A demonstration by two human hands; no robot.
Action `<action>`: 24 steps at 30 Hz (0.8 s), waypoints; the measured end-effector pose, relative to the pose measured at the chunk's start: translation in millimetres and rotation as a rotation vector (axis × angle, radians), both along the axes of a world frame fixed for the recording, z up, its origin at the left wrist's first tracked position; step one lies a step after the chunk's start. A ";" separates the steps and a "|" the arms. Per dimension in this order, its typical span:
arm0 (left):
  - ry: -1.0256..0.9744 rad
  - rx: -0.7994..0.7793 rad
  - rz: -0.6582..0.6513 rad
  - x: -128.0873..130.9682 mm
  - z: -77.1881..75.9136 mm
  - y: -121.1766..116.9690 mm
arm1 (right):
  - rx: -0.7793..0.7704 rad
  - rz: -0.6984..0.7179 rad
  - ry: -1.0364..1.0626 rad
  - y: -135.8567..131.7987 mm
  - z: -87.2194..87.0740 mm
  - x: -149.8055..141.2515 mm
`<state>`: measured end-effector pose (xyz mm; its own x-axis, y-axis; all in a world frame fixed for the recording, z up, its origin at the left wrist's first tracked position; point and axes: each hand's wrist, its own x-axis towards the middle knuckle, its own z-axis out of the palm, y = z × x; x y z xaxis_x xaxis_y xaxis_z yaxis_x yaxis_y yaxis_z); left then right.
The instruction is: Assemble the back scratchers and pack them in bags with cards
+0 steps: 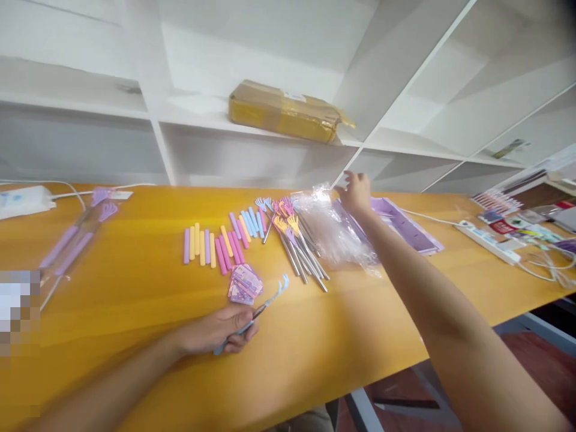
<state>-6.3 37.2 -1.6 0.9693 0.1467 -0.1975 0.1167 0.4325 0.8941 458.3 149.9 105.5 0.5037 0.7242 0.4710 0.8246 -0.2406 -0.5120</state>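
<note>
Head view: I judge the blue stick point(260, 310) and two purple sticks point(77, 251), far left, sleeved; others remain.
Lower centre, I see the left hand's point(229, 329) fingers wrapped round the blue one, claw tip protruding. Mid-counter point(148, 264): bare metal rods point(299, 252), loose tubes point(222, 256). Right of centre, the right hand's point(357, 195) fingers bend loosely; I can't tell their hold.

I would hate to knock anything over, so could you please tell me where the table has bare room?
Bare patches: left of the coloured tubes, towards the purple scratchers; and the front strip between the left hand and the right forearm. It is crowded around the metal rods, plastic packaging and purple tray, and again by the power strip at far right.
</note>
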 end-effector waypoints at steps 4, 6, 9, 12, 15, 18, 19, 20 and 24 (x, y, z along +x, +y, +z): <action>-0.110 -0.061 0.004 -1.6 -5.5 0.9 | 0.111 0.251 0.019 -56.4 -11.5 -81.1; -0.118 0.009 0.057 -2.6 -6.1 -0.4 | -0.071 0.666 0.107 -103.2 -20.4 -135.4; -0.096 0.544 0.334 -3.0 -4.3 -6.0 | -0.321 1.182 0.215 -164.8 -41.9 -208.5; -0.109 1.280 0.461 -1.1 -2.8 -14.2 | -0.178 1.263 0.407 -192.8 -66.7 -251.1; -0.052 1.734 0.492 1.7 -2.4 -19.4 | -0.112 1.094 0.540 -194.8 -84.2 -263.5; 0.026 1.948 0.468 1.7 -3.2 -17.7 | -0.194 1.077 0.557 -190.7 -91.3 -262.8; 0.045 1.976 0.463 0.8 -4.2 -16.2 | -0.230 1.097 0.569 -190.1 -92.2 -262.6; 0.063 1.985 0.463 -0.4 -5.7 -14.5 | -0.260 1.119 0.590 -189.7 -92.8 -263.1; 0.108 1.964 0.491 -5.8 -13.8 -9.9 | -0.269 1.195 0.642 -189.5 -94.6 -269.1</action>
